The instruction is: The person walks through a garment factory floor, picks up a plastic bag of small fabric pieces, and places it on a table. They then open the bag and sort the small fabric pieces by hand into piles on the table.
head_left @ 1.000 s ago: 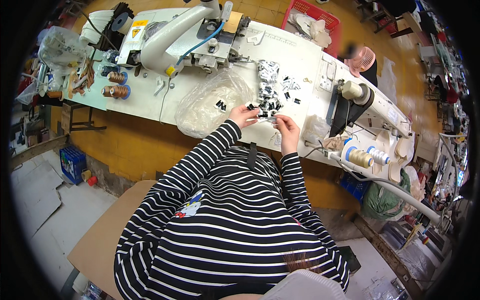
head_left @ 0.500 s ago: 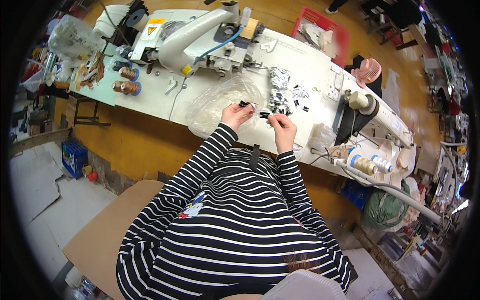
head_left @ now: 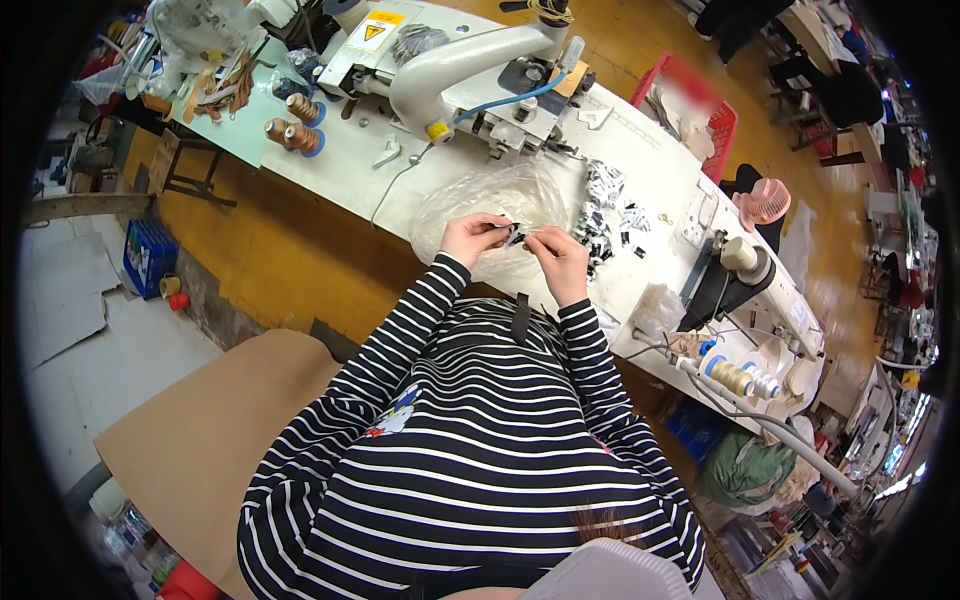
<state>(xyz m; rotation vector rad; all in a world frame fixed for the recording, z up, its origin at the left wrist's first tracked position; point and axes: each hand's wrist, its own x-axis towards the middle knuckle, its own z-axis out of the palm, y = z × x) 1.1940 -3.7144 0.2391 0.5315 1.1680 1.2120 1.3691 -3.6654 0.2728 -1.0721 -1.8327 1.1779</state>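
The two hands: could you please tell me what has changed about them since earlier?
The left hand and right hand moved left from the pile toward the plastic bag, fingertips now close together at small black pieces. Pile, bag and sewing machine stayed put.

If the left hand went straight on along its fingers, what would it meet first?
Past the small black piece at its fingertips, the left hand would probably meet the right hand first; their exact depths are unclear from this one view.
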